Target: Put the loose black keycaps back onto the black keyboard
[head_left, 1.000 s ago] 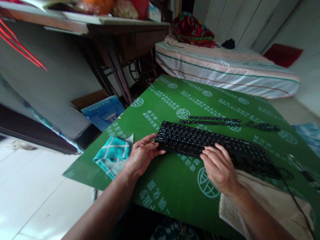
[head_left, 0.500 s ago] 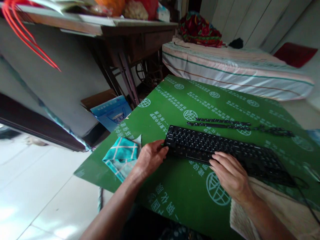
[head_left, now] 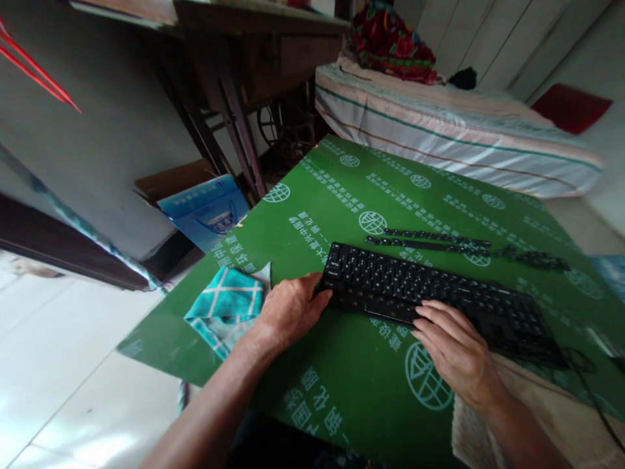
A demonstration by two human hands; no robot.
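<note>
A black keyboard point(head_left: 390, 273) lies at a slant on the green board point(head_left: 342, 195). Several of its front-row keys are off, leaving a bare strip along the near edge. My left hand point(head_left: 293, 309) pinches the keyboard's left front corner between thumb and fingers. Farther right, my right hand point(head_left: 456, 345) grips the front edge, fingertips on top and the thumb hidden. Loose black keys point(head_left: 432, 245) lie in rows behind the keyboard, with a smaller cluster of keys point(head_left: 532, 257) to their right.
A folded teal checked cloth point(head_left: 229, 296) lies left of my left hand. Under my right forearm is a beige towel point(head_left: 517, 404). The keyboard's cable point(head_left: 593, 391) runs off to the right. Beyond the board stand a bed point(head_left: 439, 124), a wooden table point(head_left: 254, 39) and a blue box point(head_left: 208, 212).
The view has tilted down and shifted slightly. Both hands keep their places on the keyboard, and the loose keys lie as before.
</note>
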